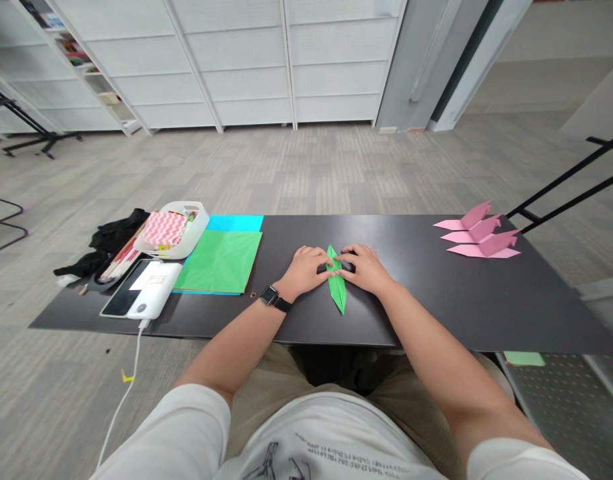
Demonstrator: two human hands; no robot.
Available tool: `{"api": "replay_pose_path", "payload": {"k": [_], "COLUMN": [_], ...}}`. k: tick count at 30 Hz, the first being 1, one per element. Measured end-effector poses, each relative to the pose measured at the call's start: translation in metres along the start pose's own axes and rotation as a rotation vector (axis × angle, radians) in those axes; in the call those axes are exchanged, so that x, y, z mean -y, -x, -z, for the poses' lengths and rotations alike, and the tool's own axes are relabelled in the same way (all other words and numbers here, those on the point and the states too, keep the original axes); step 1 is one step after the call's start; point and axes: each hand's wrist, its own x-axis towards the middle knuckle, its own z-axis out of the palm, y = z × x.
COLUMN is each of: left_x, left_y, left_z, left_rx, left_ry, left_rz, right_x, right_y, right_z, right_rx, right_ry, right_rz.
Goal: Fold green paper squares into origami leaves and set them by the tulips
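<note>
Head view: we see green folded paper (339, 293) on bench (411, 320), between left grip (307, 270) and right grip (365, 269). Both half curled, thumbs and fingertips at paper; fingers cover its upper part, so we can't tell pinch from press. Risks, we judge: uneven pressure could skew crease; hard tug could tear narrow tip; smooth bench could let paper slip.
</note>
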Motion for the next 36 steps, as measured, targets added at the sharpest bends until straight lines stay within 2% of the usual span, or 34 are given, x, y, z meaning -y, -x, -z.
{"api": "replay_pose_path", "payload": {"k": [15, 22, 31, 36], "left_x": [0.008, 0.009, 0.007, 0.008], "left_y": [0.002, 0.002, 0.001, 0.001], "left_z": [0.002, 0.009, 0.009, 0.008], "left_rx": [0.045, 0.04, -0.009, -0.053], "left_ry": [0.008, 0.017, 0.058, 0.099], "left_rz": [-0.023, -0.056, -0.035, -0.062], "right_x": [-0.003, -0.007, -0.001, 0.003], "right_y": [0.0, 0.003, 0.001, -0.002], "right_z": [0.007, 0.015, 0.02, 0.024], "right_rx": [0.046, 0.022, -0.063, -0.177], "right_ry": [-0.042, -0.099, -0.178, -0.185], "right_rz": [0.007, 0.08, 0.177, 0.193]}}
